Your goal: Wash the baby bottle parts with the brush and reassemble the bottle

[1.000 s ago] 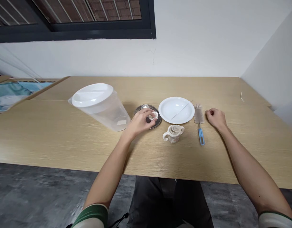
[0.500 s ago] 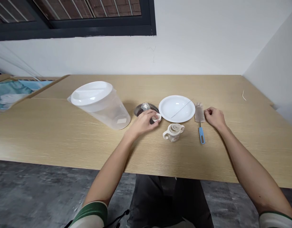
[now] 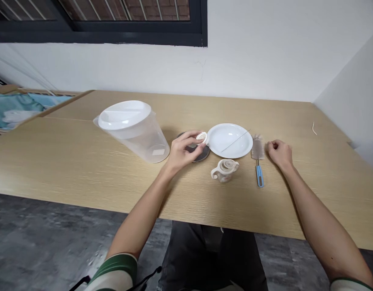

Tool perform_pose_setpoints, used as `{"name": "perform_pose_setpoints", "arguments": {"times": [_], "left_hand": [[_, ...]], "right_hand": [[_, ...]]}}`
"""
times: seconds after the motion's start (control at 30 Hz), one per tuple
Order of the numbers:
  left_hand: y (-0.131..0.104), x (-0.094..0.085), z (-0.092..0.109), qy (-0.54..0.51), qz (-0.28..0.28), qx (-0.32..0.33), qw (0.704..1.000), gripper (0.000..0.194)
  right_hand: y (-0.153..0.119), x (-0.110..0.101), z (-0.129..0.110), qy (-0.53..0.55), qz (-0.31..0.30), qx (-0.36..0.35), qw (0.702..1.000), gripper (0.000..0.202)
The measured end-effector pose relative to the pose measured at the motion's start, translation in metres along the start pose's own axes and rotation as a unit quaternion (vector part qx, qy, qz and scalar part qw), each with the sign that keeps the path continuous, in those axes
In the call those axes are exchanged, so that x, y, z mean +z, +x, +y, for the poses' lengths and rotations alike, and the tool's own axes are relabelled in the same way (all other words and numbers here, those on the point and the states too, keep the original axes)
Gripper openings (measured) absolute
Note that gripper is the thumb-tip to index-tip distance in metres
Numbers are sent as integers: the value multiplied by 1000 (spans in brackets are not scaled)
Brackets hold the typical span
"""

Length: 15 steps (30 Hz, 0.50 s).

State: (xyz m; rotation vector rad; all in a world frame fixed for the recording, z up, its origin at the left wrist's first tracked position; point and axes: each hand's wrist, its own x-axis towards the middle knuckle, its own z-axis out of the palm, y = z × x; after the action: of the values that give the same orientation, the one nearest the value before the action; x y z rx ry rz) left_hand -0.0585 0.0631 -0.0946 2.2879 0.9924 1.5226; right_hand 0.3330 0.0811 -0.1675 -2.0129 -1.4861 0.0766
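My left hand point(image 3: 186, 150) grips a small white ring-shaped cap point(image 3: 202, 138) between thumb and fingers, above a round metal tray point(image 3: 204, 155) that it partly hides. Beside the cap lies a white plate point(image 3: 225, 141) with a thin straight rod point(image 3: 235, 141) across it. Nearer to me stands a two-handled cup point(image 3: 225, 171) with a ringed top. My right hand point(image 3: 280, 152) rests curled on the table, just right of a bottle brush point(image 3: 259, 171) with a blue handle; nothing shows in its fingers.
A translucent pitcher point(image 3: 140, 137) with a white lid leans in view left of my left hand. A small white bent piece point(image 3: 314, 128) lies at the far right of the wooden table point(image 3: 83, 161). Blue cloths point(image 3: 16, 106) are at the far left.
My left hand has lifted the white cap up from the metal tray and tilted it. The view has shifted slightly; my right hand still rests beside the brush.
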Motion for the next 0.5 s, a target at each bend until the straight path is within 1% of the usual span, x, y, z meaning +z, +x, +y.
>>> {"name": "perform_pose_setpoints", "arguments": {"times": [0.07,0.13,0.2,0.27,0.33,0.4,0.47,0.5], "left_hand": [[2,0,7,-78,32,-37,996,13],[3,0,13,-175,42,-87,980,17],[4,1,16,-263,40,-135,954,21],[4,3,17,-345,34,-178,921,24],[3,7,16,-428,28,-225,875,29],[3,10,17,-498,19,-274,823,32],[3,12,18,-542,12,-307,782,36],[4,11,20,-557,10,-315,768,38]], "right_hand": [[1,-3,2,25,45,7,999,31],[2,-7,2,51,86,8,995,31],[2,-14,0,77,122,6,990,33],[2,-23,-7,106,158,5,982,35],[0,-33,-22,140,190,0,972,36],[-5,-43,-45,175,200,-26,964,35],[-14,-50,-73,197,172,-82,962,34],[-21,-52,-89,202,153,-114,960,33]]}}
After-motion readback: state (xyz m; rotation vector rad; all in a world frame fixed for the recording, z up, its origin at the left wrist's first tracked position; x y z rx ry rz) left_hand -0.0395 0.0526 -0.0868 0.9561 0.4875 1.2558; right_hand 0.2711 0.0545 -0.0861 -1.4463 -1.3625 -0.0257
